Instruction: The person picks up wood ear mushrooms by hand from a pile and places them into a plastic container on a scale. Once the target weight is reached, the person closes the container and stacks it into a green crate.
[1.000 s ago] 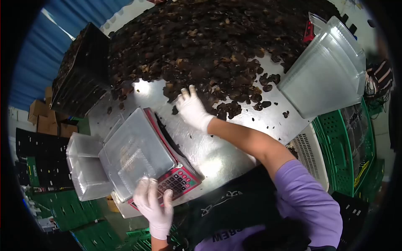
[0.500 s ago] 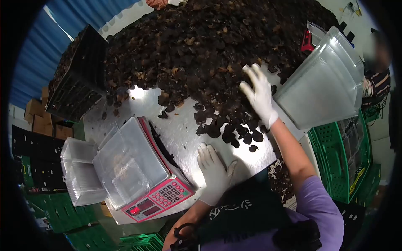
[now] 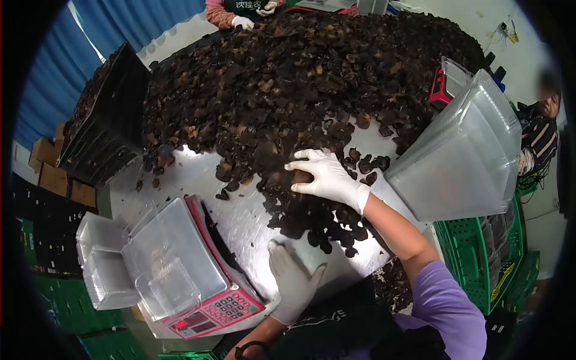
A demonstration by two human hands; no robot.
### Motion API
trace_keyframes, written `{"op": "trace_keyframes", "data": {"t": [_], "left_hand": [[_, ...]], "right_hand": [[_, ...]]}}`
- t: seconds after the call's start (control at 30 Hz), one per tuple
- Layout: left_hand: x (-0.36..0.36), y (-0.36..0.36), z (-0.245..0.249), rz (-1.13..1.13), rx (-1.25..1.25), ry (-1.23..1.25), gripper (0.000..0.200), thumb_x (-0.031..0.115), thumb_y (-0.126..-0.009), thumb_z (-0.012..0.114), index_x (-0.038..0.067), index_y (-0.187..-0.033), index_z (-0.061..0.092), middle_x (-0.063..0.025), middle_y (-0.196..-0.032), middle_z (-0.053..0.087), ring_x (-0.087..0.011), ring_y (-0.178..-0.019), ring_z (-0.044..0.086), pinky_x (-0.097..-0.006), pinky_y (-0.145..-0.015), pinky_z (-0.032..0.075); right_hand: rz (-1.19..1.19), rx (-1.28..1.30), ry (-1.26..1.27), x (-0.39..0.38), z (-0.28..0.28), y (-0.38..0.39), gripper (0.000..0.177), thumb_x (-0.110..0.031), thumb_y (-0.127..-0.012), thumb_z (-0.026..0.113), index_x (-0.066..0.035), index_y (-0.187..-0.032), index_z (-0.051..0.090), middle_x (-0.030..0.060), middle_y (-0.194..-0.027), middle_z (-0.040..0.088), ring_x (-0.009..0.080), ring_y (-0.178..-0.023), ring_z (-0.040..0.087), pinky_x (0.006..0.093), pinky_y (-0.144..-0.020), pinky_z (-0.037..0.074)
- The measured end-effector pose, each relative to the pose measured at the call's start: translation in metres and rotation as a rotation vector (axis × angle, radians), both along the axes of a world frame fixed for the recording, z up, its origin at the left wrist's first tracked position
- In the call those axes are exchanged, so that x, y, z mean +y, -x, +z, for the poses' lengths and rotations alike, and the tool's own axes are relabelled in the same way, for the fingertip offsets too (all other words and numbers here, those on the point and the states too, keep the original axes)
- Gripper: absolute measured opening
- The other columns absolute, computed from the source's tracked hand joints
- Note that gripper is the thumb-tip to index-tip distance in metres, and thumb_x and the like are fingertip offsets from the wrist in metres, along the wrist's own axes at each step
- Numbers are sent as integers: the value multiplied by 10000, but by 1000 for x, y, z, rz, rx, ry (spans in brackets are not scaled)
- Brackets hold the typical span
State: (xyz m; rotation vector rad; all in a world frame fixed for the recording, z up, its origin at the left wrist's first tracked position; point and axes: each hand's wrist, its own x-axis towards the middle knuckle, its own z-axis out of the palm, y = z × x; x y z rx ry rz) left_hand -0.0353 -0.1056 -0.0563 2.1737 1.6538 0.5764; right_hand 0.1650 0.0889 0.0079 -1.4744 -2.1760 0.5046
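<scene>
Right hand [image 3: 327, 175] gloved, fingers spread over dark, leaf-like pieces [image 3: 276, 129] at the pile's near edge; can't tell if any are pinched. Pile covers the far side of the metal table [image 3: 245, 221]. Left hand [image 3: 294, 277] open, fingers together, thumb out, near side, between pieces and red-framed scale [image 3: 227, 307] on the left. Stacked clear containers [image 3: 459, 159] right.
</scene>
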Motion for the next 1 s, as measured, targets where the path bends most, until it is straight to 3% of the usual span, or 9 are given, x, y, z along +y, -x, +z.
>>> {"op": "trace_keyframes", "data": {"t": [0.13, 0.2, 0.3, 0.37, 0.5, 0.6, 0.7, 0.83, 1.0], "left_hand": [[-1, 4, -7, -54, -15, -55, 1167, 481, -768, 764, -181, -1448, 85, -428, -1482, 160, -575, -1376, 199, -610, -1127, 173], [4, 4, 4, -73, -24, -37, 1176, 467, -765, 771, -167, -1458, 63, -424, -1489, 148, -571, -1380, 198, -610, -1126, 175], [6, 5, 9, -60, -85, 79, 1217, 419, -743, 797, -132, -1481, 1, -414, -1504, 127, -564, -1385, 201, -609, -1123, 179], [18, 0, 27, -32, -199, -56, 939, 290, -626, 846, -89, -1298, 310, -323, -1229, 381, -488, -1066, 439, -527, -883, 381], [18, 1, 22, -18, -248, -33, 973, 291, -635, 838, -92, -1329, 275, -322, -1220, 383, -507, -1073, 437, -547, -892, 375], [14, 1, 23, -24, -145, 11, 1040, 326, -637, 838, -109, -1361, 231, -352, -1318, 347, -532, -1182, 390, -576, -975, 337], [14, 4, 22, -49, -175, 42, 1061, 348, -673, 820, -113, -1397, 196, -383, -1401, 285, -545, -1261, 339, -590, -1029, 302], [2, 5, 5, -39, -93, 5, 1176, 417, -738, 781, -149, -1467, 52, -395, -1499, 161, -549, -1381, 210, -584, -1138, 178], [2, 1, 0, 33, -49, 42, 1126, 445, -761, 757, -181, -1443, 117, -411, -1478, 203, -554, -1375, 217, -566, -1151, 179]], "right_hand": [[-147, 265, -331, 66, 24, -18, 473, -384, -803, 695, -201, -1237, 647, 196, -1415, 491, 375, -1307, 450, 489, -1081, 361], [-492, 272, -409, 136, 31, -33, 457, -379, -815, 660, -182, -1227, 646, 181, -1386, 519, 352, -1289, 464, 488, -1075, 353], [-666, 219, -346, 241, 39, -62, 643, -555, -822, 624, -245, -1380, 546, 158, -1473, 447, 349, -1342, 418, 514, -1082, 336], [-694, -60, -267, 279, 32, -53, 789, -701, -789, 578, -270, -1442, 478, 123, -1507, 419, 339, -1365, 399, 531, -1086, 328], [-478, -426, -86, 306, 17, -27, 930, -777, -729, 574, -210, -1457, 461, 102, -1479, 470, 319, -1307, 499, 558, -1080, 343], [-314, -284, 28, 288, 25, -30, 912, -750, -698, 615, -63, -1297, 610, 171, -1306, 613, 323, -1169, 608, 376, -978, 486], [-197, -319, 204, 251, 22, -14, 902, -731, -707, 617, -12, -1252, 627, 198, -1277, 622, 316, -1175, 602, 381, -985, 469], [-97, 40, 299, 206, -23, -8, 839, -604, -719, 693, -4, -1296, 590, 195, -1312, 595, 333, -1238, 546, 383, -1029, 430], [21, -217, 244, 107, 6, 20, 868, -665, -758, 614, -22, -1338, 560, 161, -1435, 491, 334, -1302, 480, 401, -1082, 382]]}}
